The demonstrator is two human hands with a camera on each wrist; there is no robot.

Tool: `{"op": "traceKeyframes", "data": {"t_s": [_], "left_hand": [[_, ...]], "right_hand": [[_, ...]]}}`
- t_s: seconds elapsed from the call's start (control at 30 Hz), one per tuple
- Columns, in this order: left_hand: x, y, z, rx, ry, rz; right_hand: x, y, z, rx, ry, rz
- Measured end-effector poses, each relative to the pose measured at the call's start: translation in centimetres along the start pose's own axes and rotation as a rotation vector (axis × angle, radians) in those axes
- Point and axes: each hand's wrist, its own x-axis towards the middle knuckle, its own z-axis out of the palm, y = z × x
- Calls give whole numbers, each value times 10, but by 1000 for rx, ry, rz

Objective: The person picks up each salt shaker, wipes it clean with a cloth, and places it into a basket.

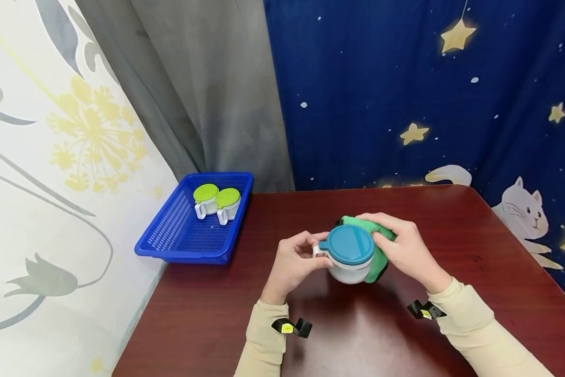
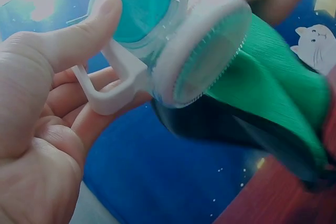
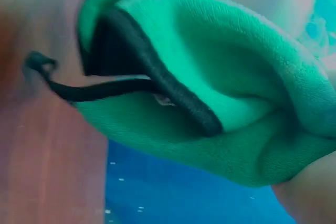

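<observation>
Above the table, my left hand (image 1: 291, 264) pinches the white handle (image 2: 115, 95) of a clear round seasoning jar (image 1: 350, 269) with a blue lid (image 1: 350, 244). Its thumb lies along the top of the handle in the left wrist view, with the other fingers behind. My right hand (image 1: 407, 248) grips a green cloth (image 1: 378, 262) with black edging against the jar's far right side. In the right wrist view the bunched cloth (image 3: 220, 66) covers most of the frame and hides most of the fingers.
At the table's left back stands a blue perforated basket (image 1: 183, 255). Inside it are two jars with lime-green lids, a left one (image 1: 207, 193) and a right one (image 1: 228, 199). The dark red table (image 1: 207, 314) meets grey and blue curtains behind and a patterned wall at left.
</observation>
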Motion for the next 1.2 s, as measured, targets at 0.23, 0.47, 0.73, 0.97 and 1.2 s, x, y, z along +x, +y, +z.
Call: {"op": "traceKeyframes", "data": {"t_s": [0.23, 0.47, 0.73, 0.97, 1.2], "left_hand": [[5, 0, -6, -34, 14, -10], [4, -1, -10, 5, 15, -52], [-1, 2, -17, -12, -44, -31], [-2, 2, -15, -44, -157, -37], [-4, 3, -8, -45, -216, -37]], "right_hand": [[-8, 12, 12, -40, -12, 25], [-9, -2, 13, -19, 46, 75], [-6, -19, 4, 90, -32, 65], [14, -25, -8, 47, -21, -37], [21, -54, -7, 145, -180, -167]]}}
